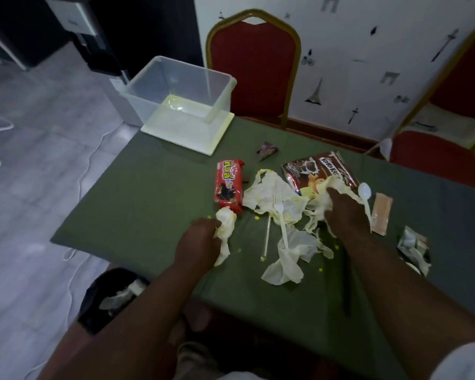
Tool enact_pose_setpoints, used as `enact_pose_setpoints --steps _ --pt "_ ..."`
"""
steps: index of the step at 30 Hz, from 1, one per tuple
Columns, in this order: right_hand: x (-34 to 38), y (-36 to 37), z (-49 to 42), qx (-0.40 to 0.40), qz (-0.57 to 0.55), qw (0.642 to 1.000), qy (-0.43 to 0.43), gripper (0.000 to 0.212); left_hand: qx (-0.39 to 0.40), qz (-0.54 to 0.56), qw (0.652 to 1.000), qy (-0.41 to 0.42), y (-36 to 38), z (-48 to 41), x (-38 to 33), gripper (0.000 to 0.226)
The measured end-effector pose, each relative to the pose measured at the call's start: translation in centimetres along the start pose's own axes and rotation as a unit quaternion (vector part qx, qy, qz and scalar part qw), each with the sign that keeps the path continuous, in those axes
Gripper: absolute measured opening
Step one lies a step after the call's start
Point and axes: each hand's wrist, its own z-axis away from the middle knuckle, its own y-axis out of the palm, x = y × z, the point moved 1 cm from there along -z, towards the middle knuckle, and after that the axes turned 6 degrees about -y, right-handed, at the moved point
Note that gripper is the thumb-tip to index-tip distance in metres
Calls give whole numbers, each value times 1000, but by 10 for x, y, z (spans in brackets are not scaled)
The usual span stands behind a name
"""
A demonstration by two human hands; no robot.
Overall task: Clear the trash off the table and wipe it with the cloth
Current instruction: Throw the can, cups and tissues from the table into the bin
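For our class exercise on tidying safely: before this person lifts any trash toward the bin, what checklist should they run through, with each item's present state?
1. Left hand closed on a crumpled tissue: ok.
2. Right hand grip on the tissue pile: cannot tell.
3. Plastic fork free of the tissues: not ok, it lies on them.
4. Black bin open beside the table: ok.
5. Wiping cloth in sight: not ok.
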Motion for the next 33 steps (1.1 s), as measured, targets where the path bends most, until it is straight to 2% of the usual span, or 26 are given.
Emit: enact_pose_setpoints --steps 2,4,6,12,15,18,24,28,30,33 --pt "8 -4 -2 -35 30 999 -23 28 -21 14 1000 -2 -6 3 9 41" --pt "27 -12 1 -115 33 991 -57 22 -46 31 998 -11 -15 5 18 41" --pt "54 -22 6 -163 -9 982 -96 24 -70 52 996 -25 -26 6 27 38" --pt "172 -49 15 -204 -92 939 -260 16 -148 84 983 -66 -75 5 70 28" --pt "242 -45 28 -199 -123 915 -328 21 -195 102 970 -102 -105 13 105 26" --pt "311 -29 47 -152 -163 894 -389 23 -237 118 951 -160 -132 33 146 28" --pt "430 43 105 34 -202 865 -458 24 -295 151 899 -286 -165 98 245 27" --pt "502 112 153 119 -195 814 -534 24 -314 171 850 -387 -158 154 330 23" --pt "523 143 170 178 -195 803 -534 22 -302 195 830 -427 -145 174 358 21" --pt "544 206 182 269 -174 809 -493 16 -277 223 804 -477 -118 189 398 18"
